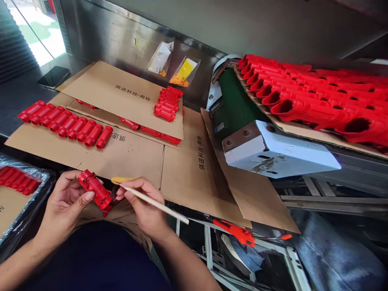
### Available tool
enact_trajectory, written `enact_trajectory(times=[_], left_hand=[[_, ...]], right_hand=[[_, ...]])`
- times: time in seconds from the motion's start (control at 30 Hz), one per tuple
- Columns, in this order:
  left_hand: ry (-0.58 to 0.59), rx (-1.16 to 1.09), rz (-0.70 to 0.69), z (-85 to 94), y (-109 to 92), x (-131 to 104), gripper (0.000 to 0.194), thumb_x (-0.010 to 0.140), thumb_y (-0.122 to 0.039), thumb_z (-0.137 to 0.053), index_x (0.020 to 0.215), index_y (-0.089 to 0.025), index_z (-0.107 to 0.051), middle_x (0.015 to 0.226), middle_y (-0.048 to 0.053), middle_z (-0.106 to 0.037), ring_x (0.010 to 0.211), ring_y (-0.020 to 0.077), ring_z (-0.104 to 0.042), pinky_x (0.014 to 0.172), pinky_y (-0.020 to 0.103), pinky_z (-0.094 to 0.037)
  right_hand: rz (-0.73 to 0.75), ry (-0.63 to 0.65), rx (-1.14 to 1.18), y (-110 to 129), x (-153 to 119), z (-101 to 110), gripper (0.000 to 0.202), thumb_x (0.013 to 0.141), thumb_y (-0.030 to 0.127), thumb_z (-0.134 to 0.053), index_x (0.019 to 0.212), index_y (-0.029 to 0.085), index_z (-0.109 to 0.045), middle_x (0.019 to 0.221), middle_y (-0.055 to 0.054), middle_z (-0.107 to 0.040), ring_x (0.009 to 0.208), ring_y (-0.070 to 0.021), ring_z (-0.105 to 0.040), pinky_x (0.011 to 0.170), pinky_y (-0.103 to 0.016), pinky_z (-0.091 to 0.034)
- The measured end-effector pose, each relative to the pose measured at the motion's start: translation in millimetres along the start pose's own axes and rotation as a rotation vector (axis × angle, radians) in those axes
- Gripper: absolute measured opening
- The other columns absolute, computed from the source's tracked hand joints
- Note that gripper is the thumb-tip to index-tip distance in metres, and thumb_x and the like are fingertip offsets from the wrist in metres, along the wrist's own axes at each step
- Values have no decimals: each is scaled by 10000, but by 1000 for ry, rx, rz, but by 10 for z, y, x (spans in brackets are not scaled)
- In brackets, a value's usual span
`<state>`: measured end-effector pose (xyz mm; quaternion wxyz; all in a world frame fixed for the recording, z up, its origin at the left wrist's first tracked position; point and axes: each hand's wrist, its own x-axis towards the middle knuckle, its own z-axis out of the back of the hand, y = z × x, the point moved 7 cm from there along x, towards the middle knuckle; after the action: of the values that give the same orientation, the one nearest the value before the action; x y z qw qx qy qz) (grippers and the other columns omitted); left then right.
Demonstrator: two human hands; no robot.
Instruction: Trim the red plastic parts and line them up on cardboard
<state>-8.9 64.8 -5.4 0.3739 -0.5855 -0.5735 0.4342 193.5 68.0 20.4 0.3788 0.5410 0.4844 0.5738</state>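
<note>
My left hand is closed around a red plastic housing, tilted, with its thumb on the near side. My right hand pinches a thin pale wooden stick that slants down to the right. A yellow-orange piece lies at the stick's upper end by the fingertips; its kind I cannot make out. The right fingertips are close to the housing's right end, where something small and dark shows. Beyond my hands, a row of red cylindrical parts lies on the cardboard.
Behind are a raised cardboard sheet with red parts, a phone, and bags of orange rings. At right, a conveyor bears a tray of red housings. Orange-handled tool hangs below. A plastic-lined box stands left.
</note>
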Motion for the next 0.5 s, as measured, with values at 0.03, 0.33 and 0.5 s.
enact_trajectory(times=[0.03,0.33,0.5], left_hand=[[7,-4,-10,3,-5,-8,298,928,-218,-859,1172,-280,-700,1104,17,-824,940,193,-822,880,303,-677],[21,-97,-35,-55,-58,15,233,922,-168,-851,1103,-268,-742,1150,25,-851,998,181,-837,958,268,-656],[30,-107,-45,-70,-82,32,229,919,-168,-858,1097,-264,-751,1135,8,-856,967,160,-837,938,226,-650]], right_hand=[[-44,-23,33,-27,5,17,133,1070,319,-711,1141,218,-759,990,-70,-855,804,-182,-835,745,-311,-714],[479,49,-346,359,-121,-133,240,1052,136,-674,1282,168,-734,1129,-141,-830,1045,-234,-807,878,-365,-707],[537,9,-393,373,-138,-158,286,1029,90,-689,1305,158,-724,1124,-147,-823,1000,-240,-802,826,-376,-715]])
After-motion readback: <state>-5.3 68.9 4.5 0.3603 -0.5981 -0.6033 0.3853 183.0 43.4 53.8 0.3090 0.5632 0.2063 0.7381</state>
